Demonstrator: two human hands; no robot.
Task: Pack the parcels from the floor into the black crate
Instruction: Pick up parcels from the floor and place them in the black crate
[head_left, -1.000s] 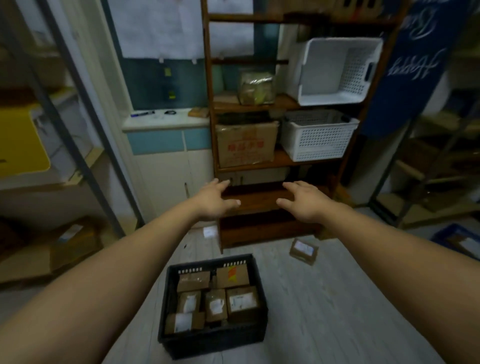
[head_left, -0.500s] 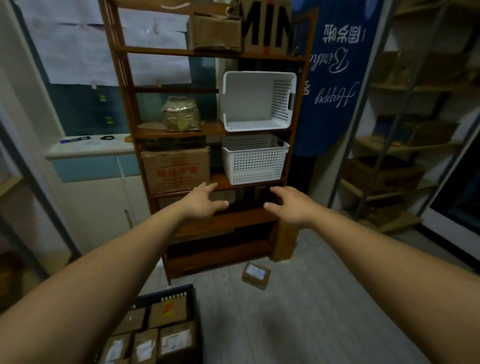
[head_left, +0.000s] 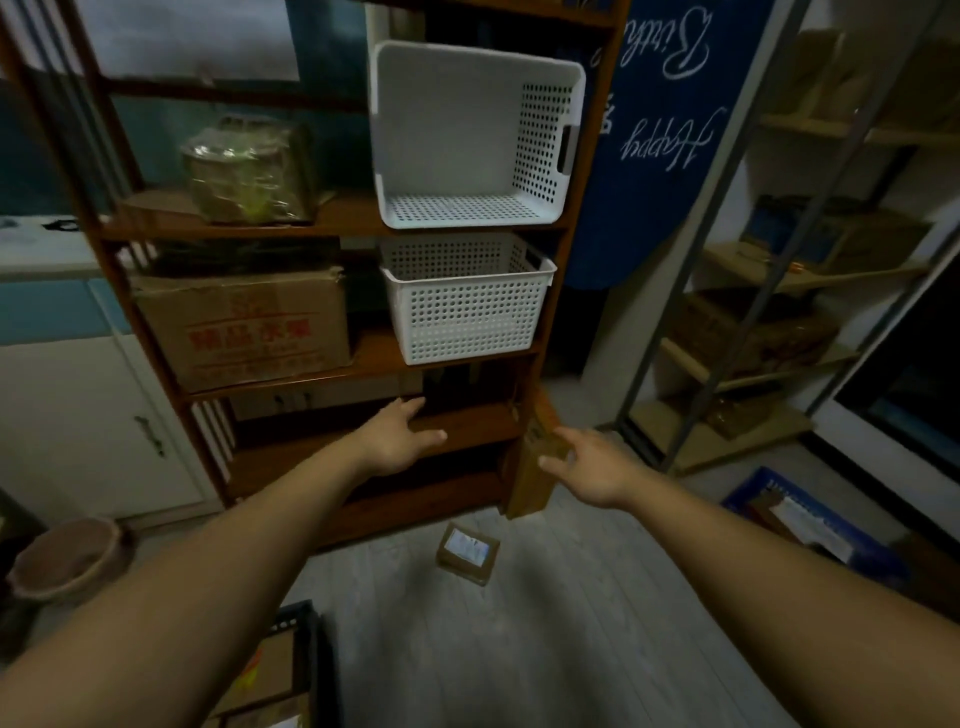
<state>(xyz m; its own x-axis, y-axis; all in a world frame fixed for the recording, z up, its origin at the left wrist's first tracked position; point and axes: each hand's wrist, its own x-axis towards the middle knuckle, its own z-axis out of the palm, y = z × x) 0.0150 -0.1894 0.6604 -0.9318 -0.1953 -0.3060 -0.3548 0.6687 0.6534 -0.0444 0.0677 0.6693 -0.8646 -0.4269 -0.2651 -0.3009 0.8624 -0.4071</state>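
A tall wooden shelf unit (head_left: 332, 223) filled the view, carrying a large cardboard carton with red print (head_left: 244, 327) and two white perforated baskets: one (head_left: 467, 135) tipped on its side above, one (head_left: 465, 301) upright below. At the bottom left edge, a corner of the black crate (head_left: 306, 654) showed, with parcels inside. Both bare arms reached forward. The left hand (head_left: 397, 439) was spread and empty before a low shelf; the right hand (head_left: 589, 467) was likewise loose, gripping nothing. Between them, lower down, a small labelled parcel (head_left: 467, 553) lay on the grey floor (head_left: 545, 649).
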